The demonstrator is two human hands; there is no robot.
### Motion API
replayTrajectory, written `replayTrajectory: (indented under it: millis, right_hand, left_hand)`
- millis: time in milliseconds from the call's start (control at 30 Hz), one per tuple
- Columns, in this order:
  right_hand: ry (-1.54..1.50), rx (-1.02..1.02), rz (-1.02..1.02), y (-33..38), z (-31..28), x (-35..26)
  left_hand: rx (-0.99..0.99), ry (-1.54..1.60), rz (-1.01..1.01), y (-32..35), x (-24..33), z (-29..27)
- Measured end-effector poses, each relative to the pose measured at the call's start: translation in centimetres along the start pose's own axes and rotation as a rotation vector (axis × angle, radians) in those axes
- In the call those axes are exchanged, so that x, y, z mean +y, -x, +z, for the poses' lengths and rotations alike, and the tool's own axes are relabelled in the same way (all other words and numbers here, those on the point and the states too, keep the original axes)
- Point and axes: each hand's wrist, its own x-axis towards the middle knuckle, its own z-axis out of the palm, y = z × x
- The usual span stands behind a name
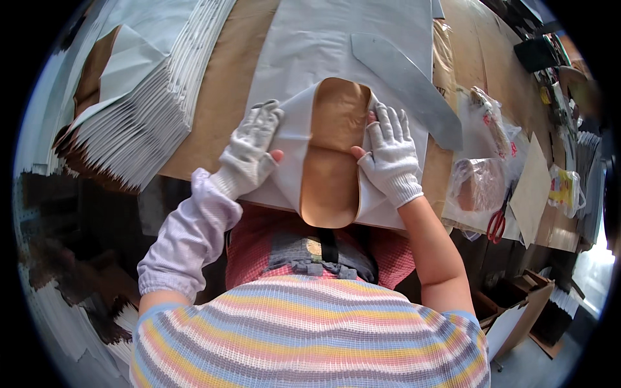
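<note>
A large white paper bag (343, 42) with a brown inner layer lies lengthwise on the table in front of me. Its near end is spread apart, baring a long, rounded brown paper area (333, 152) with a crease across the middle. My left hand (249, 149), in a white glove with the thumb tip bare, rests flat on the left flap, fingers stretched out. Flat on the right flap is my right hand (391, 152), similarly gloved, its fingers spread and its bare thumb tip by the brown paper's edge. A flat grey strip (411, 87) with angled ends lies beyond it on the bag.
At the left stands a thick stack of white paper bags (139, 110). Red-handled scissors (497, 223), clear plastic bags (479, 184) and a cream sheet (529, 191) lie along the right. Below the table's right side is a cardboard box (517, 310).
</note>
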Motion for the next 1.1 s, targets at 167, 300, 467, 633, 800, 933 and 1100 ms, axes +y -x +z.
replayTrajectory:
  millis: [167, 300, 467, 633, 800, 933, 1100]
  right_hand:
    - [0.021, 0.018, -0.003, 0.0, 0.3, 0.0]
    - [0.006, 0.044, -0.011, 0.1, 0.2, -0.1]
    - [0.019, 0.046, -0.006, 0.0, 0.2, -0.1]
    - [-0.423, 0.147, 0.052, -0.2, 0.5, 2.1]
    - [-0.027, 0.097, 0.592, -1.5, -1.2, 13.0]
    - [0.21, -0.13, 0.64, -3.1, -2.2, 15.8]
    - [-0.317, 0.242, 0.617, -3.9, -6.3, 10.9]
  left_hand:
    - [-0.093, -0.141, -0.006, -0.1, 0.8, -0.1]
    - [-0.099, -0.051, 0.059, 0.0, 0.0, -0.7]
    - [-0.223, -0.249, -0.026, -0.6, 1.8, -0.6]
    - [-0.285, -0.348, -0.085, -0.1, 2.2, 0.5]
    - [-0.444, -0.422, -0.149, -1.5, 3.7, -0.2]
    - [-0.508, -0.389, -0.147, -6.0, 5.6, 0.1]
    - [-0.221, -0.299, -0.008, -8.3, 4.8, 1.9]
